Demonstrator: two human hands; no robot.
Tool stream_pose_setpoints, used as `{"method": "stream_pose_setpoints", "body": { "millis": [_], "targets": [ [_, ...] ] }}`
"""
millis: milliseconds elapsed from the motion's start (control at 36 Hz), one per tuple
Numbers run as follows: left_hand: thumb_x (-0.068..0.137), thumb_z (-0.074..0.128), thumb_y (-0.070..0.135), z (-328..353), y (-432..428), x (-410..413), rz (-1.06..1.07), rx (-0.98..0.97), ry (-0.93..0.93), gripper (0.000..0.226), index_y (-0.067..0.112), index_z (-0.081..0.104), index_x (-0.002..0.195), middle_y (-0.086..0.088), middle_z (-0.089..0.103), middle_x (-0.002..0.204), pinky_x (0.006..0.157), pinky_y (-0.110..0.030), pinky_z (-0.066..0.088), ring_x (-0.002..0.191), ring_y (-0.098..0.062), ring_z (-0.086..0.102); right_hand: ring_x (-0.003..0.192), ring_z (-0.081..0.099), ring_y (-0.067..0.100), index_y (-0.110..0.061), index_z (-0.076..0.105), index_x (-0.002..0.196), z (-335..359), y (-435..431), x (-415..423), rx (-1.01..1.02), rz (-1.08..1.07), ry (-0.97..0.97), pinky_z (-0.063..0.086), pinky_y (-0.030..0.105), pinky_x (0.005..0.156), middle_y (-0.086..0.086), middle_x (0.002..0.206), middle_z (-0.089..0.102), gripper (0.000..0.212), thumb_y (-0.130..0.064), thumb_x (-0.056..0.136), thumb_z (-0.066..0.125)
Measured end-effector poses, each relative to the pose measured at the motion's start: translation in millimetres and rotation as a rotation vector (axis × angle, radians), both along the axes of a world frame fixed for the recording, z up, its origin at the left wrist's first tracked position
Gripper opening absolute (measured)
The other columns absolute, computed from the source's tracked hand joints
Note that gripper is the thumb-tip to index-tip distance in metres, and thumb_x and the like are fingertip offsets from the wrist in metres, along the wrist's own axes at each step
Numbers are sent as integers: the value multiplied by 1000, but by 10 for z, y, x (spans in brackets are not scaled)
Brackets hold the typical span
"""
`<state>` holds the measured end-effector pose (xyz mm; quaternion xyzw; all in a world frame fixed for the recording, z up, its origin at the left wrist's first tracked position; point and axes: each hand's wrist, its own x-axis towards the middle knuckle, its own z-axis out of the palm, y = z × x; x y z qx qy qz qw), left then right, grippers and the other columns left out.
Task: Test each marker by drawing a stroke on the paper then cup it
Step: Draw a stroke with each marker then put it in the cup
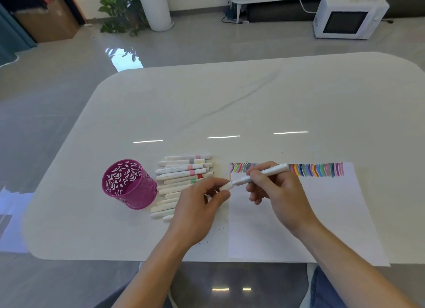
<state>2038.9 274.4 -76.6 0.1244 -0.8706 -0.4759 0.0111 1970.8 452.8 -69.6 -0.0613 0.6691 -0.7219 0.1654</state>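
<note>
I am watching two bare hands working over a white table (253,96). The right hand (279,192) is pinching a white marker (264,173) mid-barrel, fingers closed around it. The left hand (197,206) is gripping its cap (227,186) at the fingertips, just beside the marker's nose. I judge it light, stiff and smooth: best held mid-barrel. Beyond the left fingers are lying the other markers (184,176) and the pink cup (128,183); under the right, the paper (322,215).

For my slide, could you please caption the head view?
Left hand pulls cap off marker held by right hand.
</note>
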Motion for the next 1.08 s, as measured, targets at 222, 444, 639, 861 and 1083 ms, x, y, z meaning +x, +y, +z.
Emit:
{"method": "stream_pose_setpoints", "body": {
  "millis": [222, 444, 639, 861, 1083],
  "targets": [
    [97, 62, 23, 33, -18, -24, 12, 116, 15, 19, 29, 70, 114, 11, 72, 85, 73, -25, 55, 75, -4, 67, 61, 65, 28, 3, 68, 92, 3, -69, -21, -30, 32, -15, 54, 32, 56, 16, 74, 71, 20, -14, 100, 62],
    [101, 56, 20, 7, 62, -49, -7, 67, 68, 18, 27, 71, 107, 13, 68, 79, 69, -29, 56, 70, -6, 65, 63, 67, 29, 7, 67, 98, -20, -73, -33, -95, -1, -89, 55, 31, 57, 16, 73, 71, 23, -16, 99, 61],
    [104, 50, 24, -1, 108, -91, -43, -75, 123, 22, 27, 69, 93, 12, 60, 69, 58, -22, 42, 66, -8, 56, 64, 67, 26, 4, 66, 101, -36, -82, -40, -93, 4, -59, 55, 30, 59, 12, 73, 71, 27, -21, 96, 61],
    [103, 51, 23, 30, 63, -117, -34, -58, 106, 21, 29, 70, 96, 14, 60, 70, 56, -19, 38, 65, -6, 54, 68, 69, 28, 4, 69, 102, -61, -91, -8, -111, 12, -66, 58, 31, 64, 16, 77, 72, 29, -23, 95, 62],
    [95, 65, 23, 262, -68, -94, 95, 276, 105, 10, 27, 71, 102, -2, 70, 84, 76, -35, 57, 80, -21, 66, 71, 66, 25, -1, 72, 111, 27, -168, -67, -170, 115, -218, 55, 30, 64, 19, 86, 71, 35, -28, 89, 66]
  ]
}}
